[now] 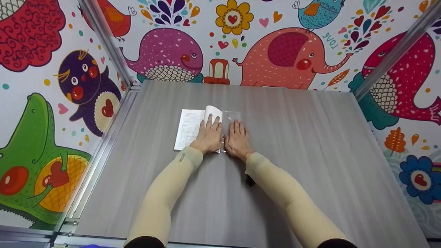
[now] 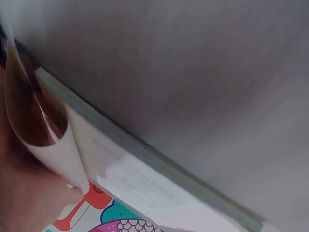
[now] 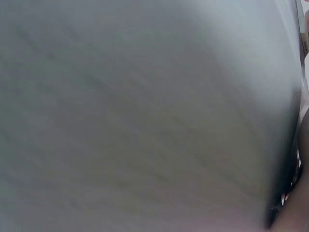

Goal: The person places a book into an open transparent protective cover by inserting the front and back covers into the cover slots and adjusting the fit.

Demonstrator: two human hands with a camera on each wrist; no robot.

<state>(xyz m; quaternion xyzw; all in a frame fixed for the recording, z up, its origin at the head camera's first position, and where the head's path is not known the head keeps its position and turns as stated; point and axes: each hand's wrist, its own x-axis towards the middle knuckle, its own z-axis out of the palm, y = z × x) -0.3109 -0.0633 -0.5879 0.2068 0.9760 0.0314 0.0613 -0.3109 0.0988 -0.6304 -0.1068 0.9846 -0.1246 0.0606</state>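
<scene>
A book (image 1: pixel 189 125) lies open on the table, its left page covered in small print. My left hand (image 1: pixel 209 137) rests on a white page (image 1: pixel 213 111) with fingers extended. That page bends up in a loop in the left wrist view, beside the thick edge of the book (image 2: pixel 145 181). To the right of the spine, my right hand (image 1: pixel 238 140) lies with straight fingers on a clear plastic sheet (image 1: pixel 231 115). The two hands are side by side, slightly apart. In the right wrist view only a sliver of the right hand (image 3: pixel 297 208) shows at the edge.
Wood-grain table (image 1: pixel 310 155) surrounds the book. A metal frame rail (image 1: pixel 100 162) runs along the left edge. Walls with cartoon animals, such as an elephant (image 1: pixel 275 69), stand behind and at both sides. A small dark object (image 1: pixel 250 181) shows under the right forearm.
</scene>
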